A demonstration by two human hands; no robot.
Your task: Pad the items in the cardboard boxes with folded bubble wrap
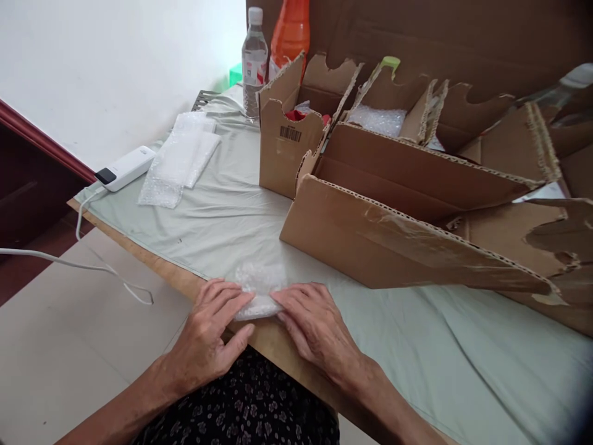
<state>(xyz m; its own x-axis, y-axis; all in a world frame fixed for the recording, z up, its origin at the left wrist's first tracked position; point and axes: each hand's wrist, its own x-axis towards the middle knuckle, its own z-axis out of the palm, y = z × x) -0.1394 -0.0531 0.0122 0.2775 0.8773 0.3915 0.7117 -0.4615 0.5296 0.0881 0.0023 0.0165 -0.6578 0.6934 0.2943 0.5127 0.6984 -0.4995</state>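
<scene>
A small piece of clear bubble wrap (260, 277) lies at the table's near edge, its front part folded or rolled into a pad. My left hand (209, 327) grips its left end, fingers together on top and the thumb apart on the near side. From the other end, my right hand (317, 324) holds it with bent fingers over the top and the thumb low in front. Whether anything is inside the wrap I cannot tell.
Flat bubble wrap pieces (173, 162) lie beside a white power bank (126, 168) with a white cable (99, 267). A divided cardboard box (370, 232) fills the right side. Behind stand a clear bottle (254, 59) and an orange bottle (291, 34).
</scene>
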